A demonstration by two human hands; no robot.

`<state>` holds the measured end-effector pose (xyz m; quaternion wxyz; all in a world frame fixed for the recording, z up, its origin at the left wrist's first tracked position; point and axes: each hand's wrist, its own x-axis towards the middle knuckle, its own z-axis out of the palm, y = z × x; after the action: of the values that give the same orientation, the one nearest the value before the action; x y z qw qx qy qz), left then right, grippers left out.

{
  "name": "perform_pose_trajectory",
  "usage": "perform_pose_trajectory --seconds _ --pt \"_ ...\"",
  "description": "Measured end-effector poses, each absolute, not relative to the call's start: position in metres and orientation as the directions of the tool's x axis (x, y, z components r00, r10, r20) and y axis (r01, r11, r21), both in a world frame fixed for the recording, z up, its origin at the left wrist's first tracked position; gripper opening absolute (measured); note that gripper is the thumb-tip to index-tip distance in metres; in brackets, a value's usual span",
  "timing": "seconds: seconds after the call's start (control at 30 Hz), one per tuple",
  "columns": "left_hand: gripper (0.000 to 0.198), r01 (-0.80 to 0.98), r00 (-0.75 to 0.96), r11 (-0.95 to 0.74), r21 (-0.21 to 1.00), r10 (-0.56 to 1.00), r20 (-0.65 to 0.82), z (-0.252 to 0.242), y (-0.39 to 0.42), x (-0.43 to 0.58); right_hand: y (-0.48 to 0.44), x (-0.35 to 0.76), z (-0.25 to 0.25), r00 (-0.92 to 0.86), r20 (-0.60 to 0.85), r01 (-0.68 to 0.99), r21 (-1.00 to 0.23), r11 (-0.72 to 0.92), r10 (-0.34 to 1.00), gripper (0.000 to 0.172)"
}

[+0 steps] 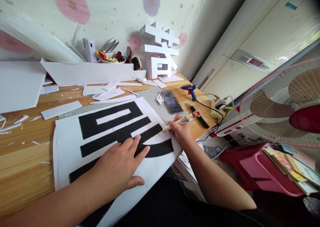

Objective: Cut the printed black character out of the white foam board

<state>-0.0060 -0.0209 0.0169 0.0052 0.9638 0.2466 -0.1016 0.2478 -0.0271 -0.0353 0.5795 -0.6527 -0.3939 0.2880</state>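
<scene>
A white sheet [155, 167] printed with a large black character [92, 127] lies over the near part of the table and hangs past its front edge. My left hand [122, 160] rests flat on the print with its fingers spread. My right hand [182, 131] grips a thick multicolour pen [183, 119], its tip at the sheet near the upper right end of a black stroke. Part of the character is hidden under my left hand and forearm. Beneath the sheet's far side shows a grey cutting mat [147, 98].
A white three-dimensional character [161, 50] stands by the wall. Foam board offcuts [107, 90] litter the wooden table [22, 163]. To the right lie a phone [172, 103], a blue glue gun [190, 90] with its cable, and a black cutter [200, 117]. A fan [287, 103] stands beyond the edge.
</scene>
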Motion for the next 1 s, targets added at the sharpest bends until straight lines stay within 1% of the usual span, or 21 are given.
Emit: perform_pose_trajectory --seconds 0.27,0.37,0.47,0.53,0.63,0.7,0.87,1.0 --pt "0.078 0.457 0.861 -0.887 -0.068 0.460 -0.217 0.015 -0.020 -0.005 -0.024 0.246 -0.032 0.564 0.058 0.070 -0.997 0.023 0.824 0.026" --pt "0.074 0.451 0.871 -0.890 -0.062 0.454 -0.190 0.014 -0.020 -0.006 -0.025 0.248 -0.031 0.564 0.056 0.061 -0.998 0.026 0.824 0.026" --pt "0.071 0.455 0.875 -0.890 -0.043 0.455 -0.163 0.012 -0.020 -0.007 -0.031 0.243 -0.026 0.576 0.086 0.084 -0.995 0.046 0.813 0.025" --pt "0.069 0.459 0.876 -0.888 -0.032 0.459 -0.147 0.012 -0.021 -0.008 -0.036 0.232 -0.020 0.518 0.097 0.128 -0.991 0.035 0.850 0.026" --pt "0.068 0.461 0.878 -0.887 -0.025 0.460 -0.133 0.014 -0.021 -0.007 -0.042 0.209 -0.016 0.327 0.075 0.205 -0.979 0.007 0.942 0.028" --pt "0.068 0.455 0.880 -0.890 -0.025 0.454 -0.139 0.016 -0.021 -0.007 -0.043 0.196 -0.017 0.245 0.070 0.226 -0.974 0.013 0.967 0.028" --pt "0.070 0.433 0.885 -0.900 -0.044 0.434 -0.169 0.018 -0.022 -0.007 -0.039 0.187 -0.026 0.249 0.085 0.218 -0.976 0.030 0.965 0.030" --pt "0.071 0.424 0.886 -0.904 -0.052 0.426 -0.182 0.017 -0.021 -0.007 -0.040 0.187 -0.021 0.227 0.071 0.260 -0.966 0.010 0.971 0.029"
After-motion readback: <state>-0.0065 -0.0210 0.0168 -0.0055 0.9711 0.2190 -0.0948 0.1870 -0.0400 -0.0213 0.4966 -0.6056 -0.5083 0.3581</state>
